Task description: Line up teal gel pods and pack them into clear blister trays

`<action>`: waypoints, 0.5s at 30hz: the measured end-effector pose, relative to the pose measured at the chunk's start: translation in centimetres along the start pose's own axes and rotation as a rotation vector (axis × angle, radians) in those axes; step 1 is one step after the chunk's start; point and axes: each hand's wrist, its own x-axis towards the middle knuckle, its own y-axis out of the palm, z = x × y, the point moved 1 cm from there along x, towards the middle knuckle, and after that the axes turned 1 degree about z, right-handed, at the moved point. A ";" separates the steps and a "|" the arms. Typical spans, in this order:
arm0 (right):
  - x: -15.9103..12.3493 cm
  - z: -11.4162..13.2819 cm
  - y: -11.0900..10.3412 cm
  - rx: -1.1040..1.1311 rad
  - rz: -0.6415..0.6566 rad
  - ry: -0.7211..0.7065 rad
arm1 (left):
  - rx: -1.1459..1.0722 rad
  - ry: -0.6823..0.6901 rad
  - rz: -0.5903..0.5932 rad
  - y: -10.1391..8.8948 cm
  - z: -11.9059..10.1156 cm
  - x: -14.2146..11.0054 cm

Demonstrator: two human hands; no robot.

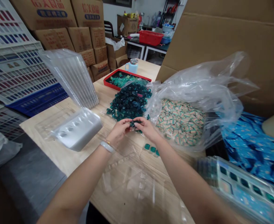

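Note:
My left hand (118, 133) and my right hand (149, 130) meet at the near edge of a pile of dark teal, glossy pieces (130, 101). Both are closed, fingertips pinching a small dark teal piece (133, 123); its exact kind is too small to make out. Beside my right forearm lie several flat green squares (152, 149), partly hidden by the arm. Under my forearms a clear plastic tray (132, 183) lies on the wooden table (73, 158). To the right, an open clear bag (220, 90) holds many small beige-and-green packets (181, 124).
Left stand a stack of clear trays (78, 77) and a pile of clear plastic sheets (78, 129). Behind the pile are a red-rimmed tray (109, 83) and a blue mug (133, 66). Filled packages (244, 189) and blue printed wrappers (251, 143) lie right. Cartons (57, 39) and crates (22, 68) stand beyond.

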 end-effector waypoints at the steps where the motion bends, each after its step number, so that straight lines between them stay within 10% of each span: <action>1: 0.0 0.3 -0.2 0.120 0.057 0.041 | -0.084 -0.055 0.043 0.0 -0.2 -0.2; 5: -0.1 0.9 -0.6 0.168 0.055 0.083 | -0.165 -0.094 0.146 0.4 -0.5 -0.7; 9: -0.5 1.1 -0.4 -0.035 -0.149 0.056 | 0.205 0.174 0.010 1.0 -0.3 -0.7; 15: -1.8 1.3 -0.6 0.484 -0.107 0.299 | 0.466 0.412 -0.104 1.6 0.2 -0.6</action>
